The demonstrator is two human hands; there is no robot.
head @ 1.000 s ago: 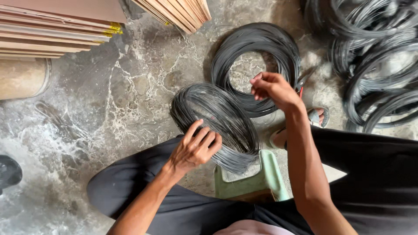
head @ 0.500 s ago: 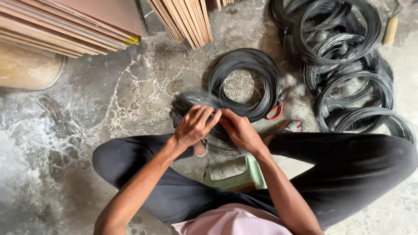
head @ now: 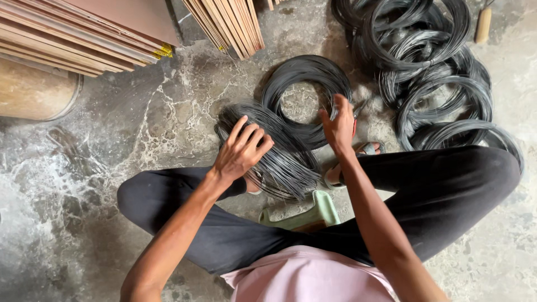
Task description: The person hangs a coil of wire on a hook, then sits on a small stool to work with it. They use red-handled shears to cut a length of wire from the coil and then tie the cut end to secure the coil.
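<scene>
Hands on wire at mid-frame
Left hand (head: 241,150) presses fingers-spread on the wire bundle (head: 274,151); right hand (head: 339,124), open, touches the wire coil (head: 306,84).

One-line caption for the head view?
Seated person's left hand rests on a bundle of cut wires; right hand touches a wire coil.

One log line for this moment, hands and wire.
left hand: on wire bundle | right hand: at wire coil | floor: concrete
</scene>
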